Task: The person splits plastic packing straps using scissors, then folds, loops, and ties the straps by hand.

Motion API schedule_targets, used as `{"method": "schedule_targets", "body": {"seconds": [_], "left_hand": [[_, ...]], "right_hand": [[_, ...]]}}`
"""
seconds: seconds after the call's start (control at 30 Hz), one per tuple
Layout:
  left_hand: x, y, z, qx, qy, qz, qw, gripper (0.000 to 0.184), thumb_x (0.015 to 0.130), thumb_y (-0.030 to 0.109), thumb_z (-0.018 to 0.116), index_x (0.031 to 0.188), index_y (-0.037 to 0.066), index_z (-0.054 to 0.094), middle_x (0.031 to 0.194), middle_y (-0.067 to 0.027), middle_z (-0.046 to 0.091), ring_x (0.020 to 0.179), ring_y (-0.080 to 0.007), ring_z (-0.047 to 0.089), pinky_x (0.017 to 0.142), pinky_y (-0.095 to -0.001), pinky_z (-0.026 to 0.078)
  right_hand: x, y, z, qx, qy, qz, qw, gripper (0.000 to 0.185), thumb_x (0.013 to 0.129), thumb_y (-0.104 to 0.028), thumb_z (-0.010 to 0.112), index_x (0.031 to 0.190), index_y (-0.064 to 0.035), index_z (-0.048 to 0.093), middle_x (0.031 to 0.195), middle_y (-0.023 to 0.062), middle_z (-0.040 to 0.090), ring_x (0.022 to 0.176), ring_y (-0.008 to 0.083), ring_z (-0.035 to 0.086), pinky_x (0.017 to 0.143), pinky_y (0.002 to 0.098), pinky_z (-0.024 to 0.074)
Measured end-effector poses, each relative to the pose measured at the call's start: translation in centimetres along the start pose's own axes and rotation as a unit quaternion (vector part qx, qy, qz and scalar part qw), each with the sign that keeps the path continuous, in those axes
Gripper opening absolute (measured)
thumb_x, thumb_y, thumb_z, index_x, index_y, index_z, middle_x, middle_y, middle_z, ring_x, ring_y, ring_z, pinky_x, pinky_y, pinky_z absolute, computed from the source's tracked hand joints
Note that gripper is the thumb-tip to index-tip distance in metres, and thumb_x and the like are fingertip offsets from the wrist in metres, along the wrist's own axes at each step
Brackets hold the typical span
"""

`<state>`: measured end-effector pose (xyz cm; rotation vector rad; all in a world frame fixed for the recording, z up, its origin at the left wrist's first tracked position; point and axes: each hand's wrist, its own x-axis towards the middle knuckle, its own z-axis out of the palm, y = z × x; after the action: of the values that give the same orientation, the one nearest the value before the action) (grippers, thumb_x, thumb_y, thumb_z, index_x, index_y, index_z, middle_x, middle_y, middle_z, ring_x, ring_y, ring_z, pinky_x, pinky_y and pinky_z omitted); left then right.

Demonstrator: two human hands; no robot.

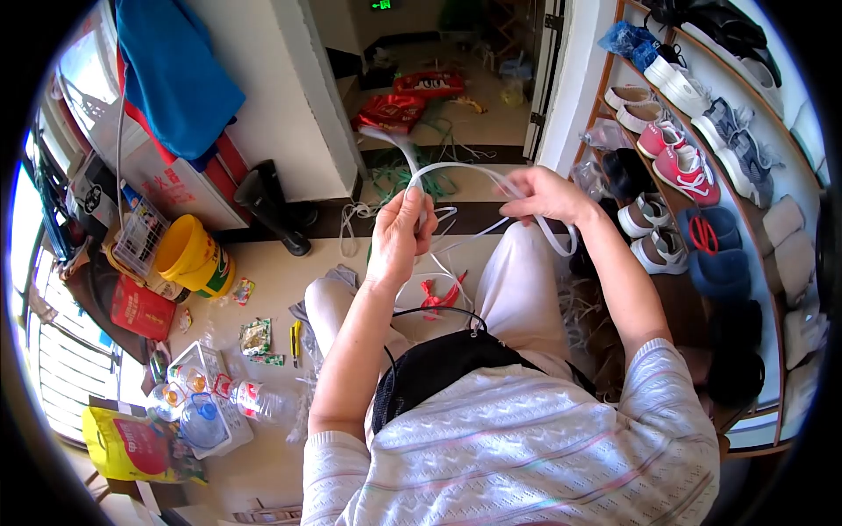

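My left hand (pixel 402 235) is closed on a flat white plastic strap (pixel 458 165), thumb uppermost, in front of my lap. One end of the strap sticks up past the thumb, blurred. From there it arches over to my right hand (pixel 545 196), whose curled fingers pinch it. A loop hangs below the right wrist. More thin white strands trail down between my knees. Beneath them, near the floor, lies a bundle of red plastic strips (pixel 438 296). A tangle of green strands (pixel 412 182) lies beyond my hands at the doorway.
A shoe rack (pixel 605 74) filled with shoes stands close on my right. To the left are black boots (pixel 270 206), a yellow bucket (pixel 195 254), a yellow cutter (pixel 296 342) and a white basket (pixel 230 431) with plastic bottles. Red bags (pixel 390 114) lie past the doorway.
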<state>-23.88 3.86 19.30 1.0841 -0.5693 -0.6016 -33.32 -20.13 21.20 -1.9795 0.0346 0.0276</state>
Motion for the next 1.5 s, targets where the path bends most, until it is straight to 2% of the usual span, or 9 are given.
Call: {"method": "schedule_targets", "body": {"seconds": [0.03, 0.2, 0.37, 0.6, 0.8, 0.93, 1.13, 1.27, 1.5], "left_hand": [[0.1, -0.2, 0.0, 0.004, -0.001, -0.011, 1.0, 0.031, 0.093, 0.036, 0.045, 0.084, 0.007, 0.051, 0.057, -0.0014, 0.043, 0.042, -0.0054, 0.029, 0.037, -0.0189, 0.02], [0.0, -2.5, 2.8, 0.022, -0.025, -0.057, 0.998, 0.033, 0.094, 0.038, 0.043, 0.084, 0.007, 0.051, 0.057, 0.0003, 0.042, 0.044, -0.0055, 0.029, 0.039, -0.0188, 0.021], [-0.6, -3.6, 4.5, 0.147, -0.09, -0.014, 0.985, 0.034, 0.095, 0.039, 0.042, 0.085, 0.008, 0.054, 0.06, 0.0063, 0.043, 0.05, -0.0022, 0.033, 0.045, -0.0172, 0.027], [-1.3, -2.8, 3.7, 0.056, -0.129, -0.051, 0.989, 0.038, 0.094, 0.043, 0.041, 0.082, 0.008, 0.052, 0.06, 0.0018, 0.043, 0.047, -0.0044, 0.031, 0.041, -0.0182, 0.023], [-1.3, -4.6, 4.0, 0.081, -0.109, -0.1, 0.986, 0.036, 0.094, 0.041, 0.042, 0.084, 0.009, 0.052, 0.061, 0.0022, 0.046, 0.048, -0.004, 0.033, 0.041, -0.0172, 0.025], [-2.1, -4.6, 4.6, 0.077, -0.158, -0.104, 0.979, 0.035, 0.095, 0.041, 0.04, 0.084, 0.009, 0.052, 0.063, 0.0028, 0.046, 0.05, -0.003, 0.034, 0.043, -0.0165, 0.026], [-2.4, -4.5, 4.3, 0.073, -0.139, -0.102, 0.982, 0.057, 0.089, 0.06, 0.034, 0.094, 0.004, 0.047, 0.061, 0.0031, 0.034, 0.051, -0.0053, 0.031, 0.044, -0.0188, 0.023], [-2.6, -4.4, 4.5, 0.079, -0.125, -0.06, 0.987, 0.093, 0.077, 0.075, 0.038, 0.131, 0.0, 0.032, 0.062, 0.0034, 0.033, 0.052, -0.0053, 0.03, 0.044, -0.019, 0.021], [-2.7, -3.3, 5.5, 0.108, -0.184, -0.091, 0.973, 0.067, 0.073, 0.068, 0.055, 0.095, 0.004, 0.05, 0.059, 0.002, 0.042, 0.046, -0.0037, 0.033, 0.038, -0.0177, 0.023]], "right_hand": [[-0.4, 0.2, -0.3, 0.007, 0.034, 0.034, 0.999, 0.022, 0.079, -0.018, 0.069, 0.089, -0.0009, 0.061, 0.065, 0.001, 0.057, 0.053, 0.0083, 0.054, 0.048, 0.0223, 0.0446], [0.5, 0.7, 1.2, 0.347, 0.156, -0.111, 0.918, 0.028, 0.082, -0.032, 0.065, 0.082, -0.0056, 0.059, 0.078, 0.0047, 0.061, 0.071, 0.0171, 0.064, 0.06, 0.0297, 0.055], [2.2, -0.4, 5.0, 0.482, 0.075, -0.139, 0.862, 0.038, 0.085, -0.035, 0.06, 0.102, -0.0016, 0.054, 0.106, 0.018, 0.059, 0.102, 0.0329, 0.057, 0.083, 0.0448, 0.0503], [1.1, -1.0, 3.8, 0.477, -0.11, -0.211, 0.846, 0.028, 0.083, -0.028, 0.063, 0.095, -0.0027, 0.061, 0.108, 0.021, 0.059, 0.099, 0.0363, 0.059, 0.088, 0.0455, 0.0479], [1.2, -1.5, 4.2, 0.519, 0.051, -0.216, 0.825, 0.025, 0.083, -0.024, 0.063, 0.092, -0.0012, 0.06, 0.095, 0.0158, 0.063, 0.09, 0.0282, 0.063, 0.081, 0.042, 0.0524], [1.9, -2.1, 4.5, 0.509, 0.226, -0.166, 0.814, 0.02, 0.082, -0.019, 0.066, 0.089, -0.0038, 0.054, 0.076, 0.0075, 0.058, 0.058, 0.014, 0.058, 0.049, 0.0269, 0.049], [1.6, -3.5, 4.4, 0.479, 0.199, -0.15, 0.842, 0.025, 0.085, -0.027, 0.062, 0.1, -0.0097, 0.051, 0.067, -0.0009, 0.048, 0.041, 0.0023, 0.034, 0.038, 0.0177, 0.0275], [1.8, -4.4, 4.9, 0.502, 0.203, -0.167, 0.824, 0.029, 0.086, -0.032, 0.06, 0.101, -0.0088, 0.05, 0.067, -0.0013, 0.046, 0.039, 0.0024, 0.031, 0.037, 0.0181, 0.0246], [1.6, -6.0, 6.1, 0.487, 0.25, -0.207, 0.811, 0.024, 0.086, -0.03, 0.057, 0.094, -0.0083, 0.051, 0.064, -0.0019, 0.044, 0.039, 0.0038, 0.028, 0.037, 0.0199, 0.0218]]}}
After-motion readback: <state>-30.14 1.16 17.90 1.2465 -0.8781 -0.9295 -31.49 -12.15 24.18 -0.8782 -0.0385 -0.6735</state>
